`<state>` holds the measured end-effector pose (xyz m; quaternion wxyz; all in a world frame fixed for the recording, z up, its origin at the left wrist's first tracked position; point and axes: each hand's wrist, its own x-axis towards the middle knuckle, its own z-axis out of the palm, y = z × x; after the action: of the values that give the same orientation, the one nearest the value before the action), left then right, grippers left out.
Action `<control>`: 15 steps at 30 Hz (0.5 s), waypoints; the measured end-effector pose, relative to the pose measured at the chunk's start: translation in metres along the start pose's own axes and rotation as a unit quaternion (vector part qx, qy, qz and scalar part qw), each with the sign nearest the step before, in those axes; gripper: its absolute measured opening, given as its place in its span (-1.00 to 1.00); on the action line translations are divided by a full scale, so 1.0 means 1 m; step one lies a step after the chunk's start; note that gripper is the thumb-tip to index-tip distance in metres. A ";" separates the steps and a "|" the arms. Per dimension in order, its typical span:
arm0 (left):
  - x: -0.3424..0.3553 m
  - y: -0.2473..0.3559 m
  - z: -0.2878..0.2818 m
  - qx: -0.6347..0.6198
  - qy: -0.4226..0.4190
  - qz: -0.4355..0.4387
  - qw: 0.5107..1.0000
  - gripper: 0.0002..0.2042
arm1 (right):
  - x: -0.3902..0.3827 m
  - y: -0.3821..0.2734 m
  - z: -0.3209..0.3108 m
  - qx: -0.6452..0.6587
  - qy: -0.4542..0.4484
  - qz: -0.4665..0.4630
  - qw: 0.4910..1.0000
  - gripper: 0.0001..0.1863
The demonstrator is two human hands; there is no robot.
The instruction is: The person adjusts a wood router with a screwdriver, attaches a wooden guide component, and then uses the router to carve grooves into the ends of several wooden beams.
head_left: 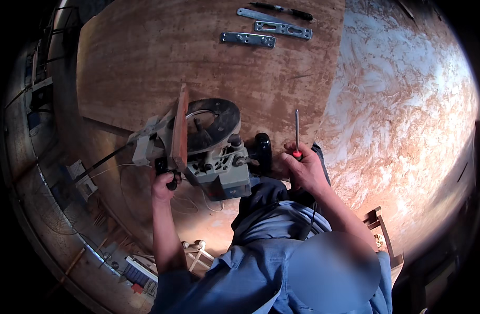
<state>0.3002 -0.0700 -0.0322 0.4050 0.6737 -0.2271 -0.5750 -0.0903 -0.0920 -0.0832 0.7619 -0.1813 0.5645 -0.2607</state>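
A grey-green plunge router (pixel 227 175) lies tipped over at the table's near edge, its round dark base (pixel 227 112) turned away from me. A reddish wooden strip (pixel 181 131) stands on edge along the base's left side. My left hand (pixel 163 184) is wrapped round the router's black left handle (pixel 165 168). On the right, my right hand (pixel 305 168) closes on a screwdriver (pixel 297 128), its metal shaft pointing up and away. The router's other black knob (pixel 262 146) stands just left of that hand.
Two slotted metal plates (pixel 247 39) lie at the table's far side, with a flat metal strip (pixel 255 14) and a black pen-like tool (pixel 284 9). The brown wooden tabletop (pixel 145 57) spreads beneath. Wooden stool-like frames (pixel 200 255) stand below at the left.
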 end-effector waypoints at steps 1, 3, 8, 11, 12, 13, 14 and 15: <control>0.000 -0.001 -0.002 0.001 -0.002 -0.002 1.000 -0.56 | 0.001 -0.004 -0.004 -0.012 0.010 0.009 1.000 -0.76; 0.001 -0.001 -0.004 0.006 0.000 -0.010 1.000 -0.53 | 0.004 -0.008 -0.010 -0.029 0.019 0.006 0.999 -0.71; 0.002 0.000 -0.005 0.015 0.008 -0.024 1.000 -0.49 | 0.007 -0.020 -0.019 -0.025 0.027 0.011 0.999 -0.69; 0.000 -0.001 -0.002 0.009 0.024 -0.025 0.999 -0.47 | 0.007 -0.023 -0.020 -0.014 0.026 0.000 1.000 -0.68; 0.000 -0.002 -0.002 0.006 0.018 -0.026 0.999 -0.47 | 0.006 -0.026 -0.020 -0.027 0.020 -0.006 0.999 -0.69; 0.000 -0.003 -0.003 0.002 0.012 -0.027 1.000 -0.47 | 0.006 -0.027 -0.020 -0.029 0.021 -0.001 0.999 -0.69; 0.000 -0.004 -0.004 0.003 0.013 -0.029 0.999 -0.48 | 0.006 -0.027 -0.019 -0.031 0.022 0.004 0.999 -0.69; -0.001 -0.005 -0.006 0.004 0.015 -0.031 0.999 -0.48 | 0.006 -0.027 -0.019 -0.033 0.023 0.009 0.999 -0.69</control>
<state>0.3049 -0.0650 -0.0359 0.3878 0.6904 -0.2026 -0.5761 -0.1120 -0.1168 -0.0777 0.7447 -0.1952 0.5916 -0.2393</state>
